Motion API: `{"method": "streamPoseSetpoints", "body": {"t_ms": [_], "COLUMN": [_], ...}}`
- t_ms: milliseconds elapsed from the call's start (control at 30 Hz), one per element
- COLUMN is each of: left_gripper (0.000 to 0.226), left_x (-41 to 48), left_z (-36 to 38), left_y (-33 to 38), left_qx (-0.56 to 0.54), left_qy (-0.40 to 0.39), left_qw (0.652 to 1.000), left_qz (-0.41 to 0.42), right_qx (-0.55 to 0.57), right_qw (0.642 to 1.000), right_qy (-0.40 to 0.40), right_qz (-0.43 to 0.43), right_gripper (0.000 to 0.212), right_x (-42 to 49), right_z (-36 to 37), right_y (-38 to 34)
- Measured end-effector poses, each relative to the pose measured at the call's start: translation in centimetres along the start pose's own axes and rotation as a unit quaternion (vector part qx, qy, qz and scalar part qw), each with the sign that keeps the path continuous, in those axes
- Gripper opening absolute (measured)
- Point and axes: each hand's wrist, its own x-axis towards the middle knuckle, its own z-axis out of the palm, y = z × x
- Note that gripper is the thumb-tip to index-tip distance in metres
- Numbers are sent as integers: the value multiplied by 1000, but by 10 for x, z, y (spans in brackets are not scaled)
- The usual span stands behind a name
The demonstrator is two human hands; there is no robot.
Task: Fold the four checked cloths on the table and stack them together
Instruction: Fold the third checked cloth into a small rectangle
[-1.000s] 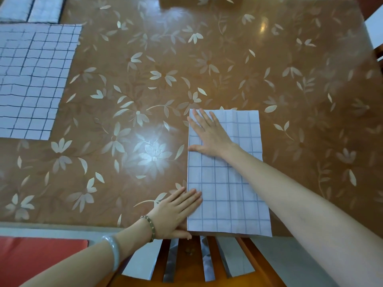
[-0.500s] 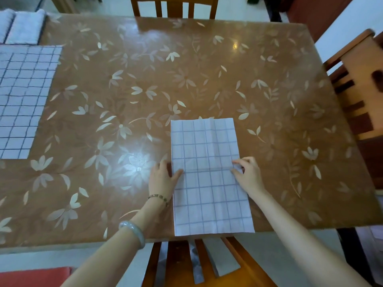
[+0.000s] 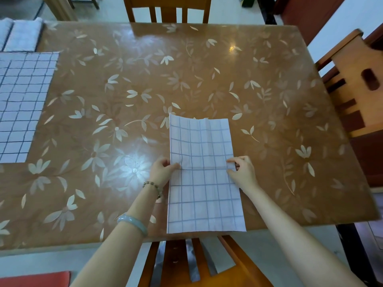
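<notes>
Hands on the folded checked cloth [image 3: 205, 193], one per long side, about halfway up. Left hand [image 3: 163, 170]: thumb and curled fingers pinching the left edge, forearm coming up from the lower left with a pale green bangle [image 3: 132, 223] and a bead bracelet [image 3: 153, 187] on it. Right hand [image 3: 241, 170]: same deal on the right edge, fingers curled round a bit of fabric, forearm angled in from the lower right. Cloth lying flat as a long narrow strip on the table [image 3: 207, 79], near end right at the table's near edge. Second checked cloth [image 3: 20, 104] spread flat at the far left, well apart. Can't tell what the pale folded stuff [image 3: 20, 35] in the back left corner is.
</notes>
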Motion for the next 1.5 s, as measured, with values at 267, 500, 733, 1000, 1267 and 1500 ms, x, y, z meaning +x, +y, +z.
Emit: {"method": "streamPoseSetpoints", "body": {"t_ms": [267,500,733,1000,1267,1500], "left_gripper": [35,39,32,67,38,23], "left_x": [-23,-29,-26,-22,-47,-67], "left_z": [-8,-6,-27,-62,-77,-89], "left_y": [9,14,16,10,33,56], "left_qx": [-369,-326,-282,-156,66,133], "left_qy": [-210,-278,-245,-14,39,92], "left_qw": [889,879,911,986,974,951], "left_qz": [-172,-210,-173,61,213,264], "right_qx": [255,359,382,250,187,123], "right_qw": [956,912,902,965,981,984], "right_qy": [-16,-76,-154,-67,-28,39], "right_qz": [141,183,127,28,-39,-122], "right_gripper": [42,54,44,16,18,12], "right_x": [-7,0,-5,-10,-15,-24], "right_z": [-10,-17,-23,-35,-50,-68], "right_y": [-24,-20,-26,-44,-81,-110]}}
